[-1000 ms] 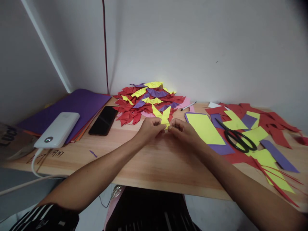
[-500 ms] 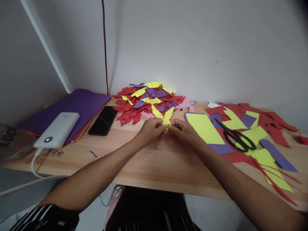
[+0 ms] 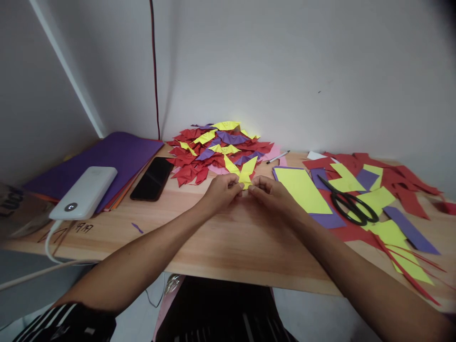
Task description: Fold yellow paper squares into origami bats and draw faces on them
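Between my two hands is a folded piece of yellow paper, with two pointed flaps spreading upward in a V. My left hand pinches its lower left side between thumb and fingers. On the lower right, my right hand grips it the same way. The paper's bottom edge is partly covered by my fingertips. Just beyond it lies a heap of folded paper shapes in red, yellow and purple, some with small drawn faces.
Right of my hands are a stack of yellow and purple sheets, black-handled scissors, coloured scraps and a pen. At left lie a black phone, a white power bank with its cable, and large purple sheets.
The yellow paper's flaps have shifted slightly left and spread a little wider. Both hands keep their pinch on it, the fingers having moved only slightly.
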Demonstrator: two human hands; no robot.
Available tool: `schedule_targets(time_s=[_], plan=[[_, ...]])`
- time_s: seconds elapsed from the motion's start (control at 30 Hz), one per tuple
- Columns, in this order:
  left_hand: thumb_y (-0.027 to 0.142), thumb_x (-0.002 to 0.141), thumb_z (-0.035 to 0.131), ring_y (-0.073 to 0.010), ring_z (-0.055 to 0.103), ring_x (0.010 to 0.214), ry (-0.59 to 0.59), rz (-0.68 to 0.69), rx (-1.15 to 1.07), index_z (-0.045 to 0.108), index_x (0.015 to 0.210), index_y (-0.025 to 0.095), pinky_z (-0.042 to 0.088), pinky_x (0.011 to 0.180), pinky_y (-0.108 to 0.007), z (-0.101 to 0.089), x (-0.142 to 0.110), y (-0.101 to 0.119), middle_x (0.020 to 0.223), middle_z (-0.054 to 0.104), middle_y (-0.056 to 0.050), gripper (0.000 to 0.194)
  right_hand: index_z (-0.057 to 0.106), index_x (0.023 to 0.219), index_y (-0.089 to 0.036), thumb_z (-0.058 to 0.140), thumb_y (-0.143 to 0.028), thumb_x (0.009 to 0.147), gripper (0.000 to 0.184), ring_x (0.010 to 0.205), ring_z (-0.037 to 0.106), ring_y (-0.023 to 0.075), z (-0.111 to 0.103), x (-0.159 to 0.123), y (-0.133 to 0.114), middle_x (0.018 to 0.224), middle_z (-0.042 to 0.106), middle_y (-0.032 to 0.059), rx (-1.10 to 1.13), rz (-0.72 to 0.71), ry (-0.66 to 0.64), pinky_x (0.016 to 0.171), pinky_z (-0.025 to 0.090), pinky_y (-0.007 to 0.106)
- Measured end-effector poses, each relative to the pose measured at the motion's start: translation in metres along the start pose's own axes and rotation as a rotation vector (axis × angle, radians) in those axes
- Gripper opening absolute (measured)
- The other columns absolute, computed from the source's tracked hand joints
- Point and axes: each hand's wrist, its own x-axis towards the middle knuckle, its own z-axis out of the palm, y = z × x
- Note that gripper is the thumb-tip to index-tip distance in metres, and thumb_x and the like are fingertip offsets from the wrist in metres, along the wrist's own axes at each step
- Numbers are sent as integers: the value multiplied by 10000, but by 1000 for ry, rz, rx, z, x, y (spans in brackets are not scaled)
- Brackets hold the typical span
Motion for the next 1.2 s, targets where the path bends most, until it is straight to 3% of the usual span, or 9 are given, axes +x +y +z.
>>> schedule_targets(time_s=[0.13,0.4,0.63,0.87,1.07,1.2], plan=[[257,795,544,-85,462,496,7,18,74,458,584,165,337,503,-209,0,-1,1,519,522,35,246,511,733,-195,584,-369,759,190,534,363,101,1,1,0,592,433,-54,-24,5,20,501,265,241],[269,805,530,-89,483,487,-33,-19,-47,467,624,167,360,492,-213,-1,2,-3,556,556,25,217,523,758,-195,546,-342,787,152,546,397,104,0,0,-1,614,492,-33,1,-13,-9,495,275,233],[261,797,554,-96,467,527,-5,9,162,483,586,160,325,520,-219,-1,-2,7,542,536,27,245,546,742,-185,571,-376,779,196,556,388,108,1,1,3,616,467,-40,-47,-22,14,521,280,246],[226,797,538,-91,469,513,-12,-5,93,504,581,152,333,518,-216,-2,-1,6,529,530,28,231,558,762,-189,536,-326,798,143,597,432,119,0,0,3,659,521,-28,-70,-68,-6,563,326,254],[272,816,534,-93,499,503,-32,-31,-12,505,635,157,371,518,-219,-2,1,0,557,559,21,216,537,741,-196,565,-353,780,164,549,388,109,1,-1,-2,598,466,-46,-36,3,13,512,282,243],[283,796,562,-104,502,532,-38,-29,64,517,653,157,354,519,-219,-2,1,-1,573,564,17,196,534,735,-193,586,-353,767,171,561,400,110,2,-1,0,611,473,-43,-73,-23,23,514,281,245]])
